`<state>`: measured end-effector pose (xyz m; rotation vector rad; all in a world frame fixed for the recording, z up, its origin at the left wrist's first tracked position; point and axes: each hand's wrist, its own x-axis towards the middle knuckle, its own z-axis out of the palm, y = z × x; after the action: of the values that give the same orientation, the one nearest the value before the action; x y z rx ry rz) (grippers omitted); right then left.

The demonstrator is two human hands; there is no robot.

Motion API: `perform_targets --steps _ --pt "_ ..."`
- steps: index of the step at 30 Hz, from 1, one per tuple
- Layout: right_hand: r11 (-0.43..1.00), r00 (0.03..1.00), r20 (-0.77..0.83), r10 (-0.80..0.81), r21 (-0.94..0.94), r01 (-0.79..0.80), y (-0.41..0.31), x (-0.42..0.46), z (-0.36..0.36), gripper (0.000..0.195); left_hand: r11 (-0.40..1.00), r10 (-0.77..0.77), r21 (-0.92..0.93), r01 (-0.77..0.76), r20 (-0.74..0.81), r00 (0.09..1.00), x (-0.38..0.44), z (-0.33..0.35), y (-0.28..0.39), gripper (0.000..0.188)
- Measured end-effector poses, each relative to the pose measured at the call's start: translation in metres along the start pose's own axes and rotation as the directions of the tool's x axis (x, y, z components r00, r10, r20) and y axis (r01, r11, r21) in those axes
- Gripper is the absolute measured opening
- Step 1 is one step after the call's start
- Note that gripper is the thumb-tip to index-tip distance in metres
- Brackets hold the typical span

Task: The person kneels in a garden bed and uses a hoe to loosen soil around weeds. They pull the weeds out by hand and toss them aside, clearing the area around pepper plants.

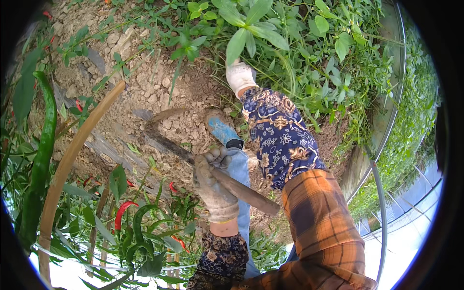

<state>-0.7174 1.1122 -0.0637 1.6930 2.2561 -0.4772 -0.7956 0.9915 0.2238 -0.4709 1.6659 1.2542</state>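
My left hand, in a soiled knitted work glove, is closed around the wooden handle of a sickle. The sickle's dark, dirt-covered blade reaches up and left from the hand, then curves back to the right over the loose soil. Higher in the picture, my right hand, in a whiter glove, is at the edge of dense green weeds. Leaves cover its fingers, so its grip does not show. A patterned dark-blue sleeve cover lies over the right forearm.
Pepper plants with green chilies and red chilies stand at left beside a leaning wooden stake. My soil-covered blue shoe rests on cloddy soil. At right are a curved metal pipe and clear sheeting.
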Motion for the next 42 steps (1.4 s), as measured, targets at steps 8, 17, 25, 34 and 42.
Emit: perform_targets --steps 8,17,25,34,42 --pt "0.986 0.952 0.287 -0.109 0.156 0.066 0.037 0.028 -0.013 0.017 1.0 -0.006 -0.02 0.008 0.075 0.997 0.0 -0.004 -0.002 0.023" --pt "0.979 0.581 0.813 0.029 -0.14 0.148 0.116 -0.15 -0.09 0.027 0.996 -0.029 -0.075 0.056 0.329 0.944 0.013 -0.023 -0.005 0.02" --pt "0.571 0.894 0.336 -0.297 -0.687 0.448 0.07 -0.035 0.031 0.047 0.992 -0.03 -0.113 0.056 0.222 0.975 0.008 -0.014 -0.009 0.023" --pt "0.976 0.927 0.347 0.14 -0.204 -0.071 0.069 -0.008 -0.007 0.036 0.981 -0.016 -0.182 0.067 0.267 0.964 0.019 -0.023 -0.01 0.023" --pt "0.927 0.77 0.606 0.199 0.139 -0.349 0.112 -0.095 -0.074 0.024 0.988 -0.016 -0.15 0.041 0.164 0.986 0.016 -0.02 -0.008 0.022"
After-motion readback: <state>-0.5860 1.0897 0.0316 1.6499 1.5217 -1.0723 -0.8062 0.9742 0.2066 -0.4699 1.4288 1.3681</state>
